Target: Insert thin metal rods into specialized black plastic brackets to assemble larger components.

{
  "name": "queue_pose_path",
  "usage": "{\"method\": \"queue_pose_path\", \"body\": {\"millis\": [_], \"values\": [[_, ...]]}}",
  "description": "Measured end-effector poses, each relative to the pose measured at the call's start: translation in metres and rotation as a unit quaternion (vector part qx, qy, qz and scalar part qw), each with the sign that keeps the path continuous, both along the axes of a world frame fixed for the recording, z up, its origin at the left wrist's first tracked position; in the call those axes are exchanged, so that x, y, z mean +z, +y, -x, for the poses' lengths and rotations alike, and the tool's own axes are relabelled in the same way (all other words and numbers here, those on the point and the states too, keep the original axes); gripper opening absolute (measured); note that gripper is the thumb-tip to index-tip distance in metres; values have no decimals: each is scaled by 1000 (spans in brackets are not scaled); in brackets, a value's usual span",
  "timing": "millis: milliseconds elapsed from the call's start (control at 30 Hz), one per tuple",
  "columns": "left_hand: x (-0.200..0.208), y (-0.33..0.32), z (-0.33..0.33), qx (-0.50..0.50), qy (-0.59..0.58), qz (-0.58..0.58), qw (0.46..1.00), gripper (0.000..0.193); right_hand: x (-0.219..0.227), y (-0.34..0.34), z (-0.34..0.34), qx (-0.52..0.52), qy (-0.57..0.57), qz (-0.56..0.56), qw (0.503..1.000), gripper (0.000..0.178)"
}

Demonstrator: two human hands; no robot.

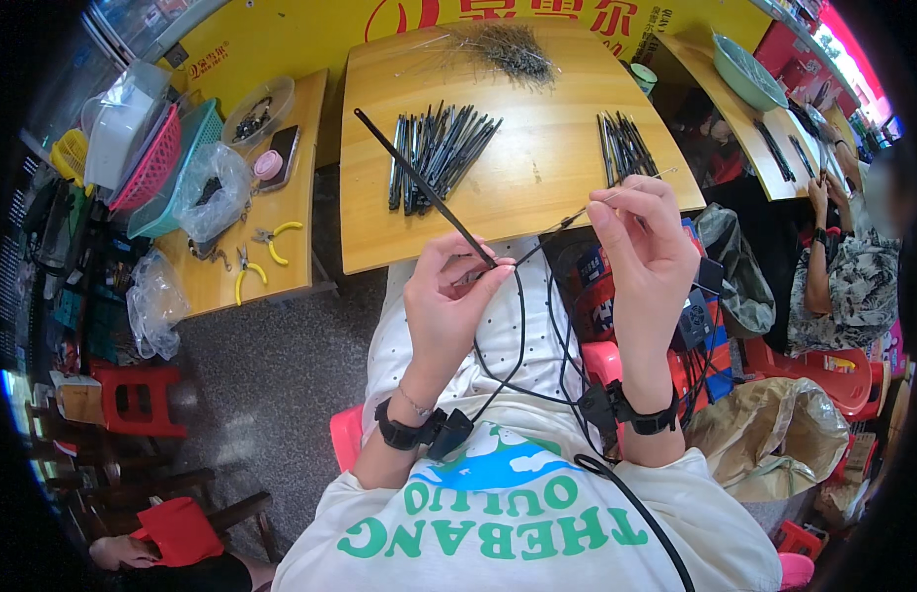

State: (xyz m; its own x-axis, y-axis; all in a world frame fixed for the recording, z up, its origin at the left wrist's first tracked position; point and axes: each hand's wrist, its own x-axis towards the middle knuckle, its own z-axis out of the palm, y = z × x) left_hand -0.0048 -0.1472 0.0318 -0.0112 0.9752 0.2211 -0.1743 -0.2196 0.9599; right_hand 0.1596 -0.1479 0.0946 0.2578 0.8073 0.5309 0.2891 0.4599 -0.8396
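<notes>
My left hand (446, 306) is closed in a pinch on the lower end of a long, thin black stick-like strip (419, 183), which slants up to the left over the table edge. My right hand (644, 242) is closed too, thumb against fingers, on a thin metal wire (663, 175) whose tip sticks out to the right. On the other side of the fingers a slim dark piece (567, 222) runs down toward my left hand; whether it joins the strip cannot be made out. Both hands are raised over my lap, just before the table's near edge.
The wooden table (542, 212) carries a pile of similar black strips (439, 158), a smaller bunch (626, 148) and a heap of thin wires (517, 54). Yellow-handled pliers (246, 276) lie on the left side table. Black cables (522, 335) hang from my wrists. Another person sits at right.
</notes>
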Motion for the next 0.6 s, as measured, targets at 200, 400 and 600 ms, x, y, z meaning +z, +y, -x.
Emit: {"method": "queue_pose_path", "body": {"millis": [200,400,600], "values": [[-1,1,-2,-52,-2,23,998,34,-8,11,0,-12,88,43,995,12],[-2,-1,-3,-49,38,50,997,31,-15,19,-9,1,79,39,996,12],[-5,1,-4,-43,6,43,998,32,-22,22,-12,-1,65,39,997,14]]}}
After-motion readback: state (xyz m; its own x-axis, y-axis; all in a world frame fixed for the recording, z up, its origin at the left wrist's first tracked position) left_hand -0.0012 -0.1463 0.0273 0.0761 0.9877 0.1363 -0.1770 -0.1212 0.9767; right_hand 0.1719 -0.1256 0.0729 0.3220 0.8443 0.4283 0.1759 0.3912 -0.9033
